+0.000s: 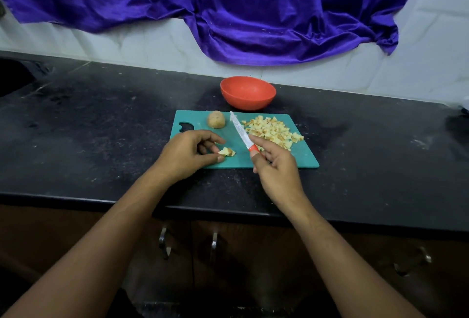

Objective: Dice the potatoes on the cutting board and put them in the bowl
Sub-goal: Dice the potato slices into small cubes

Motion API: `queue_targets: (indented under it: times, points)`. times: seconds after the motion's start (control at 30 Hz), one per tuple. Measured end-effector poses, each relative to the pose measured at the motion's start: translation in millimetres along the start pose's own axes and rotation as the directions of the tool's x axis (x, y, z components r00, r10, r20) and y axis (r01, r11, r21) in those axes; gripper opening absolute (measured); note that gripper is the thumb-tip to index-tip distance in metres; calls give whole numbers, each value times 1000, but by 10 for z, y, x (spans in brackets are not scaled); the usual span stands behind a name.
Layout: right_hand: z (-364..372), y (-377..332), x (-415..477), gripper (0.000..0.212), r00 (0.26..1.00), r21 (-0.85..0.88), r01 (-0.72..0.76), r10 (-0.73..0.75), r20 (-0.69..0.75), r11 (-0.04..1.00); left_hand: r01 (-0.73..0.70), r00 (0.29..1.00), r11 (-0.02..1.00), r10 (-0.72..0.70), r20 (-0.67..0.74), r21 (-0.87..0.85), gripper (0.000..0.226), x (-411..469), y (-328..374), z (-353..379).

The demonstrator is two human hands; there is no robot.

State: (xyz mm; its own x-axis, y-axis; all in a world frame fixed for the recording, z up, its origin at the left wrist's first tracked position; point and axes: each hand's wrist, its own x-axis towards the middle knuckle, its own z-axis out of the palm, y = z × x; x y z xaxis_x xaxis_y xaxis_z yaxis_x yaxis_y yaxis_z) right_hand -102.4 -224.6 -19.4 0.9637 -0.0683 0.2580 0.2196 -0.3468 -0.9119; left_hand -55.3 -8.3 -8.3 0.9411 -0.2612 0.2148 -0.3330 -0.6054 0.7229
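A teal cutting board [302,157] lies on the black counter. On its right half sits a heap of diced potato [272,131]. A potato half [216,119] stands at the board's back left. My left hand [189,154] pinches a few small potato pieces [226,151] against the board's front. My right hand [275,167] grips the red handle of a knife [241,132], whose blade points away and to the left, lifted above the board. Behind the board stands an orange bowl [248,92]; its inside looks empty.
A purple cloth [228,7] hangs over the white tiled wall behind the counter. A dark sink recess [12,76] lies at the far left. Cabinet doors with metal handles [214,242] sit below the counter's front edge.
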Motion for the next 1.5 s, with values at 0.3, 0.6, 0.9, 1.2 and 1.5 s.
queue_targets:
  times: [0.3,0.6,0.9,1.2,1.5]
  points:
    - [-5,12,-6,38,1000,3,21,-21,-1,1000,-151,974,962,105,202,229,24,279,103,-6]
    - [-6,10,-19,37,1000,14,14,-14,-5,1000,57,979,935,16,-203,349,13,151,144,279]
    - [4,4,-24,37,999,-43,-14,13,-29,999,97,960,910,20,-278,404,27,82,172,321]
    - [101,-156,-143,42,992,-632,109,-126,17,767,12,990,985,13,-142,171,35,-7,14,131]
    - [165,-249,-61,42,988,-717,155,-89,129,680,-46,991,972,74,-116,230,28,-6,-2,143]
